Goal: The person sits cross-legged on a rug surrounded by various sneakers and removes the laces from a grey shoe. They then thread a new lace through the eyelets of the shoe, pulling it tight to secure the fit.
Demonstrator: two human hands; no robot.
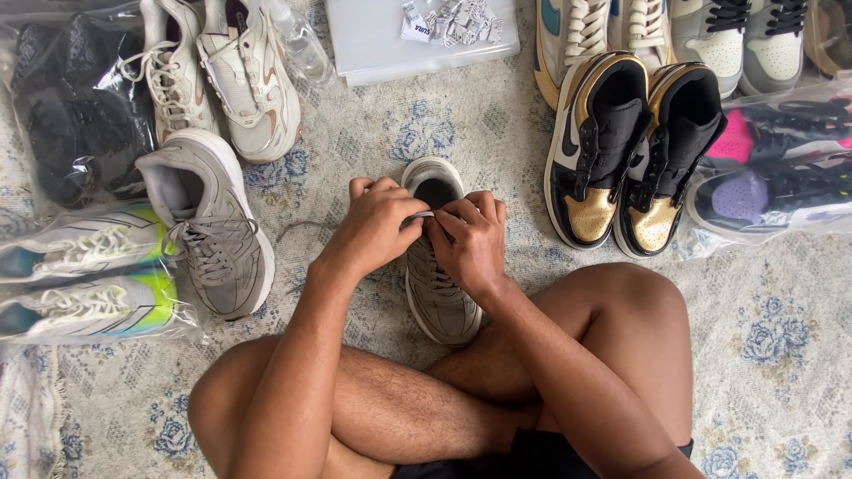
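A grey sneaker lies on the carpet in front of my crossed legs, toe toward me. My left hand and my right hand meet over its tongue, fingers pinching the grey lace near the top eyelets. A loose lace end trails left on the carpet. The matching grey sneaker lies to the left, laced.
A black-and-gold high-top pair stands at right, with bagged shoes beyond. Cream sneakers and bagged shoes lie left. A white box with paper tags and a plastic bottle sit at the top.
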